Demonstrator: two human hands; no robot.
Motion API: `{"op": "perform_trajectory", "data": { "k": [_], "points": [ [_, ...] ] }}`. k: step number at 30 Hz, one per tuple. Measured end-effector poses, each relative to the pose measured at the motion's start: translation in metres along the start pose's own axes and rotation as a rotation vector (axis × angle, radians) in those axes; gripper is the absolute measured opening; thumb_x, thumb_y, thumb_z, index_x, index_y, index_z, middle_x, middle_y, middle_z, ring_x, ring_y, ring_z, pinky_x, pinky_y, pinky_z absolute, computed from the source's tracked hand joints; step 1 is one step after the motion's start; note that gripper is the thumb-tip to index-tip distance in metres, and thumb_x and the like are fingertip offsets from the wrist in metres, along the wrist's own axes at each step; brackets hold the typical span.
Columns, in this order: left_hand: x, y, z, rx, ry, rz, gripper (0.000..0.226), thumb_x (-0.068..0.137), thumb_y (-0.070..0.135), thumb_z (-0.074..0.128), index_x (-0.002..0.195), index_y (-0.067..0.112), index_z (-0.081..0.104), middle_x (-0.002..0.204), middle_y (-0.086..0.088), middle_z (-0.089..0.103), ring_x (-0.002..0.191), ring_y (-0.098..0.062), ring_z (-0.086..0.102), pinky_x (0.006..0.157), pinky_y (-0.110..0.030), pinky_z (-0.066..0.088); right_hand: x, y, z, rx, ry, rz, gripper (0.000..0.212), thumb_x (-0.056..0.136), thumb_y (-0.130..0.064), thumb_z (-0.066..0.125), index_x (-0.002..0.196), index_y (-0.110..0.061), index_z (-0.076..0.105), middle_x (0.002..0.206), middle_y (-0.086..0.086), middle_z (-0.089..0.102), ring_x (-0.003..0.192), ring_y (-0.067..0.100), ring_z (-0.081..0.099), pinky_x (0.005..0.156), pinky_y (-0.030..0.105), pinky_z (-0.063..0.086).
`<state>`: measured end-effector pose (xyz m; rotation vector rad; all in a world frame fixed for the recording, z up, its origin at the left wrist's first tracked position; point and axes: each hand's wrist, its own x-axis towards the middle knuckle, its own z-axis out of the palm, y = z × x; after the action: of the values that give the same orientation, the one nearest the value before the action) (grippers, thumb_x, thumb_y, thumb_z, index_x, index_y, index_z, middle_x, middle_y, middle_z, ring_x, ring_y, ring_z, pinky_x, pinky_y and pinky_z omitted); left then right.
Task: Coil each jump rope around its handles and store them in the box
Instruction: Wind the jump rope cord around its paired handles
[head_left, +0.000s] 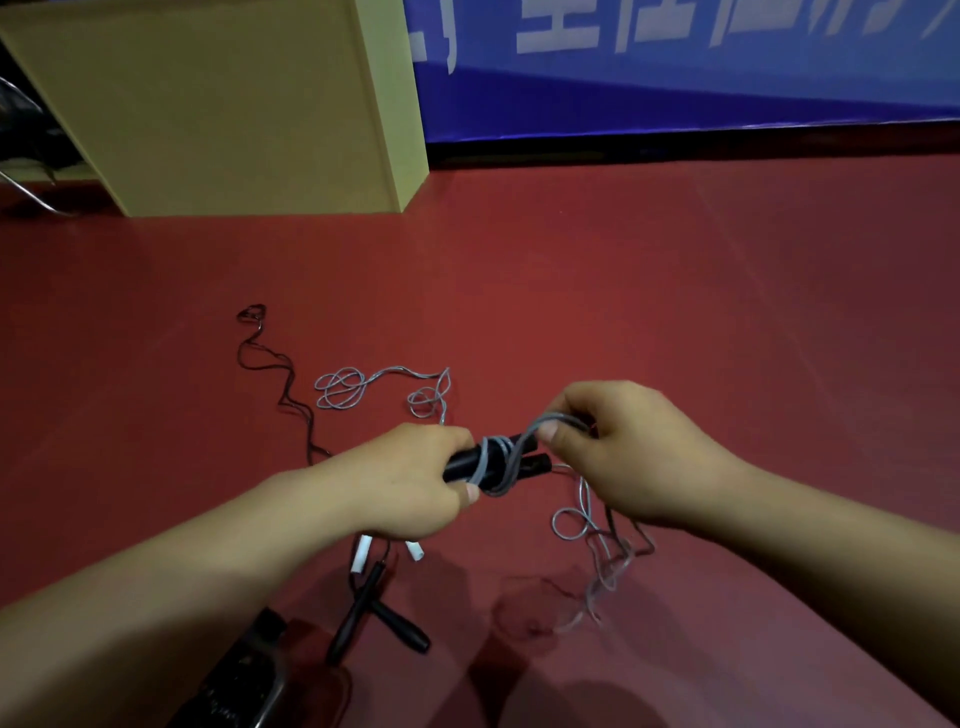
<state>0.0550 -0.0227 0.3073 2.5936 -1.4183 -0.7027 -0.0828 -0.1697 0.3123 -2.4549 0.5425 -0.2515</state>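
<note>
The left hand (410, 483) has its grip closed around the paired black handles (493, 460) at mid-scene. The right hand (618, 447) pinches the grey cord (540, 423), which looks light, springy and likely to kink, so hold it close to the wraps. The box (218, 104) stands far left.

I'm seeing a dark red smooth floor (675, 291) carrying a tan cardboard box (218, 109), a loose grey cord (358, 389), a thin black cord (280, 384) and crossed black handles (374, 613).

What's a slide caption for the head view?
Left hand holds paired black handles while right hand winds grey rope around them.
</note>
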Motion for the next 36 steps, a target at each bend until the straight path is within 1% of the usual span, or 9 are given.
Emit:
{"op": "perform_trajectory", "data": {
  "k": [8,14,17,19,22,24,27,31,36],
  "points": [
    [-0.014,0.018,0.002,-0.09,-0.074,0.234,0.013,0.092,0.027,0.061,0.084,0.025,0.05,0.069,0.007,0.06,0.058,-0.008,0.051,0.057,-0.027,0.041,0.006,0.012,-0.003,0.096,0.031,0.024,0.007,0.087,-0.029,0.069,0.092,-0.024,0.072,0.085,-0.009,0.071,0.08,0.009,0.064,0.077,0.027,0.051],
    [-0.021,0.013,-0.008,-0.628,-0.331,0.278,0.014,0.094,0.013,0.059,0.109,0.013,0.061,0.076,-0.01,0.065,0.048,-0.021,0.049,0.049,-0.026,0.04,0.009,0.014,-0.005,0.501,-0.097,0.205,0.017,0.08,-0.02,0.079,0.088,-0.011,0.067,0.074,0.0,0.061,0.055,0.006,0.051,0.052,0.017,0.044],
    [-0.023,0.009,-0.012,-0.797,-0.403,0.337,0.014,0.087,0.018,0.059,0.099,0.023,0.065,0.076,-0.011,0.064,0.044,-0.018,0.046,0.046,-0.021,0.036,0.01,0.012,-0.009,0.765,-0.209,0.261,0.021,0.075,-0.017,0.079,0.086,-0.008,0.062,0.065,0.003,0.055,0.051,0.011,0.049,0.048,0.021,0.042],
    [-0.023,0.007,-0.014,-0.866,-0.431,0.366,0.023,0.086,0.017,0.058,0.109,0.015,0.063,0.076,-0.01,0.064,0.043,-0.017,0.047,0.046,-0.02,0.035,0.009,0.011,-0.011,0.871,-0.268,0.266,0.023,0.07,-0.019,0.077,0.084,-0.008,0.062,0.064,0.005,0.057,0.05,0.013,0.051,0.047,0.022,0.043],
    [-0.02,0.003,-0.016,-1.047,-0.45,0.394,0.036,0.086,0.019,0.06,0.121,0.01,0.059,0.078,-0.011,0.063,0.042,-0.013,0.051,0.045,-0.021,0.035,0.008,0.01,-0.008,0.797,-0.247,0.213,0.018,0.083,0.005,0.065,0.077,-0.012,0.064,0.065,0.006,0.061,0.054,0.016,0.053,0.053,0.027,0.041],
    [-0.019,0.003,-0.017,-1.146,-0.405,0.386,0.037,0.087,0.019,0.06,0.123,0.012,0.058,0.08,-0.012,0.063,0.043,-0.014,0.053,0.046,-0.023,0.036,0.007,0.008,-0.001,0.708,-0.192,0.193,0.025,0.089,0.005,0.055,0.076,-0.014,0.066,0.063,0.001,0.061,0.053,0.014,0.055,0.052,0.028,0.043],
    [-0.018,0.008,-0.017,-1.207,-0.23,0.298,0.037,0.088,0.018,0.056,0.123,0.007,0.054,0.08,-0.01,0.064,0.045,-0.016,0.054,0.046,-0.02,0.04,0.007,0.003,0.008,0.639,-0.149,0.187,0.014,0.094,-0.01,0.06,0.086,-0.008,0.07,0.067,0.001,0.063,0.054,0.012,0.056,0.056,0.029,0.046],
    [-0.01,0.008,-0.014,-1.117,0.033,0.18,0.02,0.1,0.012,0.051,0.12,0.008,0.055,0.079,-0.006,0.066,0.05,-0.017,0.055,0.051,-0.023,0.043,0.006,0.004,0.015,0.453,-0.169,0.12,0.014,0.096,-0.021,0.059,0.104,-0.022,0.071,0.067,-0.005,0.061,0.058,0.007,0.055,0.055,0.017,0.043],
    [-0.005,-0.001,-0.012,-0.981,0.118,0.097,0.021,0.102,0.015,0.048,0.121,0.018,0.057,0.085,-0.004,0.069,0.056,-0.016,0.059,0.055,-0.024,0.046,0.005,0.005,0.023,0.278,-0.148,0.12,0.014,0.092,-0.03,0.061,0.103,-0.024,0.068,0.066,-0.012,0.058,0.052,-0.003,0.047,0.054,0.014,0.035]
  ]
}}
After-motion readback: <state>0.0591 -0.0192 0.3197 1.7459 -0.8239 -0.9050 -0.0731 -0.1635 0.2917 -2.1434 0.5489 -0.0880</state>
